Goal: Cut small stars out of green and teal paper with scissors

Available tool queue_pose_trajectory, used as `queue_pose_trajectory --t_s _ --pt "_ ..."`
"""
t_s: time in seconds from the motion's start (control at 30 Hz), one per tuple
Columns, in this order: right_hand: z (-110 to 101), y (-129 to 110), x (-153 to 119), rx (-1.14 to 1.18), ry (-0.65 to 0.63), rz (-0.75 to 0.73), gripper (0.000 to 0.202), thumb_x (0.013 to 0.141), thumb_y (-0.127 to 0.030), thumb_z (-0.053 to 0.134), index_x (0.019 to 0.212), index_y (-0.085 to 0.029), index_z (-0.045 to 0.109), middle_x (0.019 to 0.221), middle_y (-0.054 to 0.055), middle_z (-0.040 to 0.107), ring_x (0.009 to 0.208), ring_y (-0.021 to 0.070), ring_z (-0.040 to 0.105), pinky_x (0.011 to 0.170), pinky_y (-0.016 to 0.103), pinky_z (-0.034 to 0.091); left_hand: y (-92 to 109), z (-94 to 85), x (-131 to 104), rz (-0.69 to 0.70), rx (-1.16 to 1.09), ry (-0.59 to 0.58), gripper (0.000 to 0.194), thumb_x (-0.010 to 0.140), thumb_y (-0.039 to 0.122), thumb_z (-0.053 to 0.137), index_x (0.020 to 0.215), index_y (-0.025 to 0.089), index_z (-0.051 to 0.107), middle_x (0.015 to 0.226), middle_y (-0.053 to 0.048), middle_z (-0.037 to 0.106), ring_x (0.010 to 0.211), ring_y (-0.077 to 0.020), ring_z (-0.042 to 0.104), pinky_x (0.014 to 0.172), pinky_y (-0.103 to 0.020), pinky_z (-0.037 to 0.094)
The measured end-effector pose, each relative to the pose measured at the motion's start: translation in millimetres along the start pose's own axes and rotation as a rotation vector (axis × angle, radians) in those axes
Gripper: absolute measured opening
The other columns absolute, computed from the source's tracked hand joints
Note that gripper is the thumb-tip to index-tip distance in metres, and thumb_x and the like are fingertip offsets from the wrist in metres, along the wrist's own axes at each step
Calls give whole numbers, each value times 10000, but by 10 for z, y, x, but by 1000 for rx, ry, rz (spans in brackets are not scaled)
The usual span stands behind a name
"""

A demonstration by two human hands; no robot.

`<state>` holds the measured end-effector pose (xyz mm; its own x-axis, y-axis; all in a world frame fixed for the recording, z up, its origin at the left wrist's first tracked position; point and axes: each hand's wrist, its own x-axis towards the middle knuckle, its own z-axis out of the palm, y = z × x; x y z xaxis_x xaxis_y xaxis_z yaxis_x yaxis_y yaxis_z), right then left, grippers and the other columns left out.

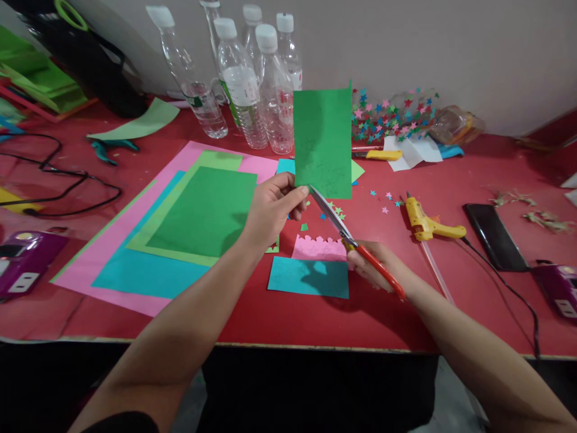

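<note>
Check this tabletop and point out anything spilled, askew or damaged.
A few small stars lie loose left of the yellow glue gun, as if spilled. Behind them, the white paper looks creased. The small pink piece has a jagged top edge, though it looks cut rather than torn. Nothing appears broken.

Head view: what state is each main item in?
Left hand: pinching the green sheet
Green sheet: held up, outlines drawn
Right hand: gripping the scissors
Scissors: raised, tips at the sheet's lower edge
Pink paper piece: flat, top edge cut jagged
Blue paper piece: flat, straight-edged
Clear bottles: standing, capped
Star-filled bottle: on its side
Glue gun: lying down, cord attached; power cannot be told
Phone: lying flat, screen dark
</note>
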<state>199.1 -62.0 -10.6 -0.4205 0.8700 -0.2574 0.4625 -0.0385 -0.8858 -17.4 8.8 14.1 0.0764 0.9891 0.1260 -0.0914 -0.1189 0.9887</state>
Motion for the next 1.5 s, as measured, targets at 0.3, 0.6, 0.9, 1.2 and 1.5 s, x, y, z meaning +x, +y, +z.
queue_pose_trajectory --t_s 0.3,0.6,0.9,1.2,1.5 --pt "17 -65 -4 -13 13 31 422 854 -586 468 662 -218 392 465 -63 377 405 89 332 434 248 227 -11 3 12 -12 -19 12 158 740 210 623 619 179 527 484 52 557 370 -37 468 376 -163 358" --pt "-7 -57 -3 -20 -3 32 434 860 -584 474 652 -219 368 472 -67 380 387 75 314 416 241 209 -27 6 14 -25 -62 -3 156 728 218 635 623 173 529 492 51 563 372 -35 471 381 -161 359" --pt "9 -62 -8 10 5 36 465 847 -626 476 653 -217 373 452 -73 367 376 69 304 407 240 201 -45 -3 19 -31 -80 -2 143 719 213 631 620 173 537 490 48 567 378 -41 474 381 -172 368" --pt "26 -76 -1 54 -19 -4 516 832 -691 448 658 -210 380 464 -71 377 385 69 319 414 237 237 -72 5 17 50 -95 78 143 745 221 614 635 185 531 506 54 555 399 -42 479 396 -171 379" --pt "-23 -67 -17 63 -52 -26 538 829 -717 440 677 -201 412 500 -58 394 409 72 334 412 233 259 -82 50 -51 54 -59 92 113 774 263 632 698 195 583 538 43 569 428 -62 498 418 -194 417"
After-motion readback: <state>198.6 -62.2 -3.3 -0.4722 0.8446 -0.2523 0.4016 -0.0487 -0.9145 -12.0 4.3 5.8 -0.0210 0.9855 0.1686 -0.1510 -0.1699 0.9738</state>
